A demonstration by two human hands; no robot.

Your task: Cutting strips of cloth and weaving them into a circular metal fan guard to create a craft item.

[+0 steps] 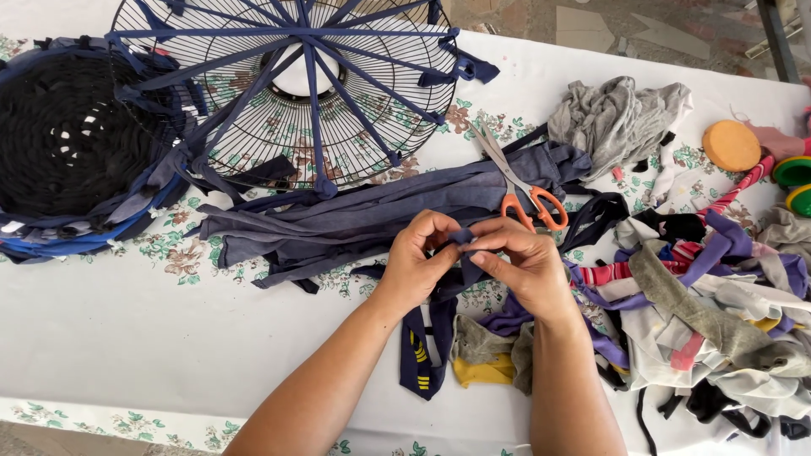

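Navy fabric strip (pixel 439 317) is pinched at its top end between left hand (pixel 420 256) and right hand (pixel 525 262), fingertips pressed together, seemingly knotting or folding it. Just beyond the strip lie orange-handled scissors (pixel 519 190); farther beyond, a strip-wrapped fan guard (pixel 287 84). Finishing calls for a firm, even pull.

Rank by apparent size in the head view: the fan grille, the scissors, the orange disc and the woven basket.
1. Fan grille, largest.
2. Woven basket, partly cut off at the left edge.
3. Scissors.
4. Orange disc, smallest.
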